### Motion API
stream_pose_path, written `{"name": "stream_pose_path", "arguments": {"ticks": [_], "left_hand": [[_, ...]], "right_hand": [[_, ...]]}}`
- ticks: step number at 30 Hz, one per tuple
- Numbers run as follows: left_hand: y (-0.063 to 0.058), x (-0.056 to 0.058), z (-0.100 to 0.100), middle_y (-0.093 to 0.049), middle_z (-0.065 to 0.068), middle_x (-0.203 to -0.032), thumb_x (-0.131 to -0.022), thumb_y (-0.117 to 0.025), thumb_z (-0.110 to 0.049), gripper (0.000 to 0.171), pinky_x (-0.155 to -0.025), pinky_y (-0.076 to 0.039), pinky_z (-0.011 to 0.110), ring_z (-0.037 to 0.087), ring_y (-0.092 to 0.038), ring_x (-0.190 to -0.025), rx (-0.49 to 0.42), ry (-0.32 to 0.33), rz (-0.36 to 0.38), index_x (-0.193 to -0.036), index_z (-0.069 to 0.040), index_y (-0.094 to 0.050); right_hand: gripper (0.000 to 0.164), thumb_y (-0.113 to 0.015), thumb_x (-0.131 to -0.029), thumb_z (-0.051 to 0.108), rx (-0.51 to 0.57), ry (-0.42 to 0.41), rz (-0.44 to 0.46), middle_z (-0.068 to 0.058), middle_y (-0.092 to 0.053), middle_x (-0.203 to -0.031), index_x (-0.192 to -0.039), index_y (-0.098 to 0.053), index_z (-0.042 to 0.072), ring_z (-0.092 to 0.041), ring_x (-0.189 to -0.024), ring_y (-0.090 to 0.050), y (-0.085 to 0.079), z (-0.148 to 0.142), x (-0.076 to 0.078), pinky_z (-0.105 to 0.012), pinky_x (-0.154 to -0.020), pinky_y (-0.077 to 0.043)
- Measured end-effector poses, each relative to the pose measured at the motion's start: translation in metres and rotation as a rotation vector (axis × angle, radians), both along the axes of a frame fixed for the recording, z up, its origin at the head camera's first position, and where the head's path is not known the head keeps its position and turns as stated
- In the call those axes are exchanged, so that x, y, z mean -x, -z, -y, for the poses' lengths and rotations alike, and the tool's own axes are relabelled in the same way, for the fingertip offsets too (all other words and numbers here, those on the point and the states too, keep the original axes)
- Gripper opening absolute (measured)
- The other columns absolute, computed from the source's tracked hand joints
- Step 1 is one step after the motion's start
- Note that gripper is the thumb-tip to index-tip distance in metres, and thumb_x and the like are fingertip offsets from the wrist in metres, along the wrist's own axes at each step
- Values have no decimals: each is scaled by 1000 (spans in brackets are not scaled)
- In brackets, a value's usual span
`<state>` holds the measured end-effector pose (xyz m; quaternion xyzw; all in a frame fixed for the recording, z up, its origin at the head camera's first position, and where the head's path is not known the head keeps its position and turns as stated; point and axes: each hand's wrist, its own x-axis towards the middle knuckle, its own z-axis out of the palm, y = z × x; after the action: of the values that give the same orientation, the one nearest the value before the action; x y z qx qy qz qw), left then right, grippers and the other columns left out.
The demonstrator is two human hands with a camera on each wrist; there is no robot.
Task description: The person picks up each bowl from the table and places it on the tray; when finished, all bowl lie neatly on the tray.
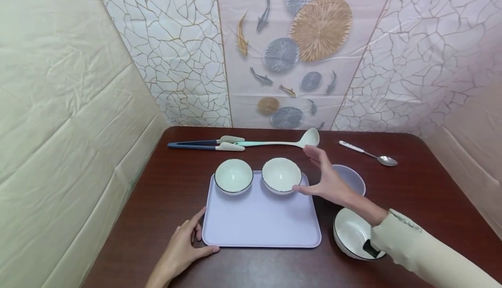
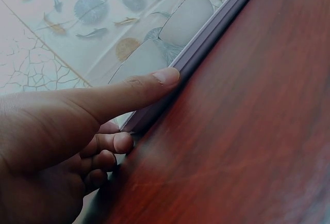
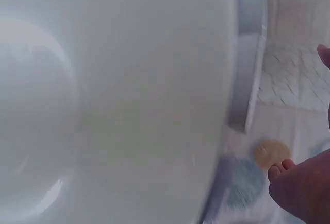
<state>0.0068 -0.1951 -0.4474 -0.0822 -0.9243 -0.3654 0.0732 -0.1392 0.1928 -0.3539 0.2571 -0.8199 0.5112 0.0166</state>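
My left hand (image 1: 182, 246) rests at the near left corner of a lilac tray (image 1: 260, 231). Its thumb lies along the front edge and its index finger along the left side; in the left wrist view the thumb (image 2: 167, 76) touches the tray's rim. Two white bowls with dark rims, a left one (image 1: 234, 175) and a right one (image 1: 281, 174), stand side by side on the tray's far part. Just right of the second bowl, my right hand (image 1: 328, 183) is spread, thumb tip right at its rim, holding nothing.
Partly behind the right arm stands a lilac bowl (image 1: 351, 178). A larger white bowl (image 1: 354, 233), overlapped by the sleeve, sits right of the tray. Tongs (image 1: 208, 144), a pale green ladle (image 1: 274, 143) and a spoon (image 1: 368, 153) lie along the table's back.
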Motion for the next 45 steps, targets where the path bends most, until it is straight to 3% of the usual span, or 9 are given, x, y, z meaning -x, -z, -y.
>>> {"name": "stream_pose_path", "arguments": {"ticks": [3, 7, 10, 14, 18, 29, 33, 42, 45], "left_hand": [[0, 0, 0, -48, -11, -78, -58, -93, -44, 104, -76, -31, 29, 3, -41, -69, 1, -1, 16, -145, -10, -47], [0, -1, 0, -48, -11, -78, -58, -93, -45, 105, -76, -31, 30, 4, -41, -68, 6, 1, 29, -146, -10, -47], [0, -2, 1, -48, -11, -78, -58, -93, -45, 105, -76, -31, 30, 3, -41, -68, 10, 2, 18, -146, -10, -47], [1, -2, 1, -47, -13, -77, -58, -92, -46, 104, -74, -31, 29, 3, -40, -67, 19, -2, -13, -144, -9, -48], [1, -2, 0, -46, -13, -77, -58, -92, -46, 103, -72, -30, 28, 2, -39, -67, 25, -7, -31, -144, -9, -49], [1, -1, 0, -47, -11, -77, -58, -93, -45, 104, -75, -30, 30, 3, -40, -67, 19, -8, -4, -145, -10, -48], [1, -1, 0, -47, -11, -77, -57, -93, -43, 104, -75, -30, 30, 2, -40, -67, 16, -2, -17, -145, -10, -48], [1, 0, -1, -48, -11, -77, -58, -93, -41, 103, -76, -31, 29, 2, -40, -67, 1, 11, -30, -145, -10, -48], [1, 0, -1, -47, -12, -77, -58, -93, -42, 103, -75, -31, 29, 2, -40, -66, 8, 10, -37, -145, -10, -48]], "right_hand": [[106, -90, -64, 0, -15, 51, -48, -22, -34, -147, -147, -23, -4, -42, -136, -31, -12, -18, -6, -51, -109, -25], [108, -92, -64, 3, -49, 118, -91, -7, -37, -148, -150, -27, 10, -30, -136, -35, -19, -50, -15, -26, -107, -29], [110, -91, -62, -3, -33, 120, -110, -6, -38, -146, -150, -27, 13, -21, -135, -36, -22, -72, -24, -16, -104, -29], [111, -88, -60, -12, -28, 129, -138, -9, -38, -144, -150, -27, 10, -13, -133, -37, -25, -94, -38, -17, -103, -30], [113, -86, -60, -15, -32, 167, -129, -8, -37, -145, -151, -25, 11, -16, -134, -36, -27, -111, -53, -17, -104, -30], [111, -82, -65, -16, -73, 221, -51, -13, -36, -146, -153, -20, 11, -12, -133, -37, -18, -143, -90, -15, -102, -29], [112, -80, -62, -21, -43, 184, -69, -16, -37, -145, -153, -21, 6, -14, -133, -38, -8, -147, -100, -16, -102, -31], [110, -76, -62, -26, 73, 78, 15, -23, -33, -147, -152, -19, 0, -17, -136, -36, 17, -147, -122, -19, -105, -29], [110, -76, -60, -27, 122, 21, -20, -26, -33, -147, -150, -18, -6, -18, -137, -35, 27, -144, -127, -18, -105, -29]]}}
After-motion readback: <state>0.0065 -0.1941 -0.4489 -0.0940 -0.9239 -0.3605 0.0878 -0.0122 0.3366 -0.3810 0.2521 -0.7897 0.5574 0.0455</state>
